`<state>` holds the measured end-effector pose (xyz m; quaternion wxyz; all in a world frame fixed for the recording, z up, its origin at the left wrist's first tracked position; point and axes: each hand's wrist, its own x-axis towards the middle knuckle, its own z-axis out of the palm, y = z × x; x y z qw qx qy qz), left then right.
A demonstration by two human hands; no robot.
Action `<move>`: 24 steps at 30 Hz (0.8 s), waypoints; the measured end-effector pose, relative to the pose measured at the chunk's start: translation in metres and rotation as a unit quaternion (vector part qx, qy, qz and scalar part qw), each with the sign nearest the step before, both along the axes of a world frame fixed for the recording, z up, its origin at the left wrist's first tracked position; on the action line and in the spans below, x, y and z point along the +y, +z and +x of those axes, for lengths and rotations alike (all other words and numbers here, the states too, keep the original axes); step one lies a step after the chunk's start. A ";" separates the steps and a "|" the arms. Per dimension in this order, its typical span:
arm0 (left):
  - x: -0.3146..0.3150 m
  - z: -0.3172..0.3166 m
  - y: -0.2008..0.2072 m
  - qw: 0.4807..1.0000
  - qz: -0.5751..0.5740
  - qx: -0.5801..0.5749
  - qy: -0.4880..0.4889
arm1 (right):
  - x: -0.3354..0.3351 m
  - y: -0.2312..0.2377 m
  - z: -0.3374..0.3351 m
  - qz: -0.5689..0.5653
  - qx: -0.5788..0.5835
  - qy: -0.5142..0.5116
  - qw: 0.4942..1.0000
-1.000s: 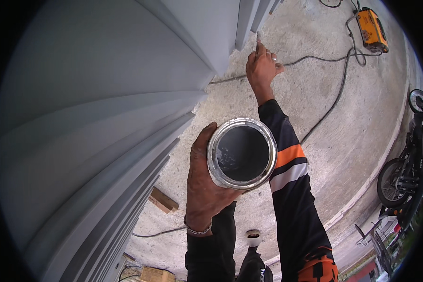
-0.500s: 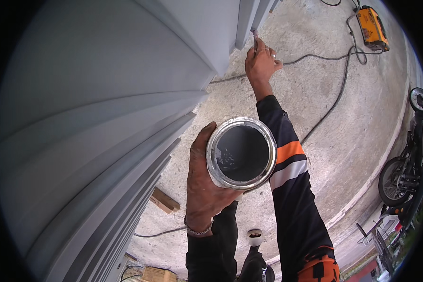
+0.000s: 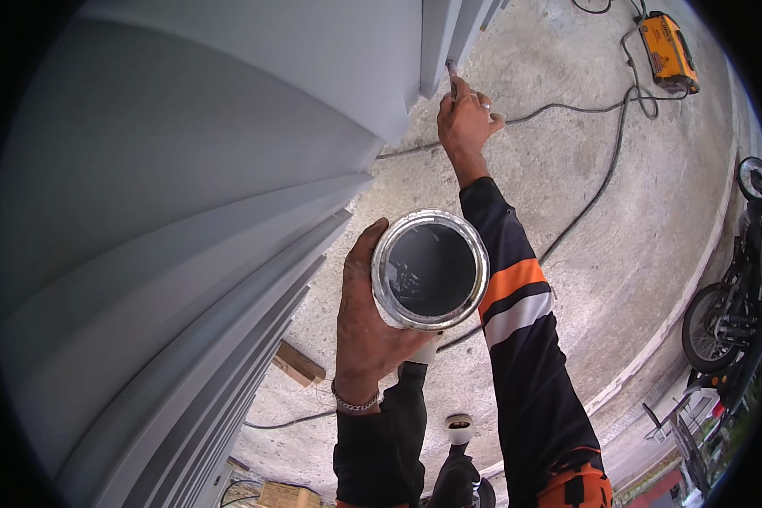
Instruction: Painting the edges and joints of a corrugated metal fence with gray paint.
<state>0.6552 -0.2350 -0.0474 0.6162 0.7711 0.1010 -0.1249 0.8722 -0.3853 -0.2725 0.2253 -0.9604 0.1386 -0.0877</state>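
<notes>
At the already grey panel's [image 3: 437, 49] edge, the right hand [image 3: 465, 125] pinches a thin tool [image 3: 453, 82], the left hand [image 3: 371, 330] clasping a can [image 3: 482, 271] with paint [image 3: 436, 267] left.

You have a round, open metal can [image 3: 432, 323] in your left hand [image 3: 368, 334], mouth up, silvery-rimmed, dark grey inside with paler smears. The slim tool [image 3: 451, 69] in your right hand [image 3: 466, 127], too small to identify, points away from you.
</notes>
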 end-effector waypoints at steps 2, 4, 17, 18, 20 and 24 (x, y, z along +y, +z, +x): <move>-0.001 0.008 0.011 0.996 0.087 -0.020 -0.019 | -0.010 0.009 -0.007 -0.010 0.020 -0.042 0.999; -0.005 0.013 0.017 0.997 0.078 -0.019 -0.011 | -0.024 0.025 -0.033 0.014 0.009 -0.054 0.998; -0.084 -0.046 0.042 1.000 0.025 -0.006 0.005 | -0.208 0.236 -0.355 0.290 0.119 -0.177 0.933; -0.091 -0.053 0.053 1.000 0.015 0.006 0.005 | -0.216 0.250 -0.366 0.297 0.114 -0.172 0.932; -0.115 -0.063 0.074 0.998 0.055 -0.008 -0.036 | -0.237 0.278 -0.366 0.396 0.126 -0.182 0.891; -0.162 -0.063 0.100 0.997 0.062 -0.049 -0.009 | -0.273 0.365 -0.317 0.451 0.082 -0.145 0.877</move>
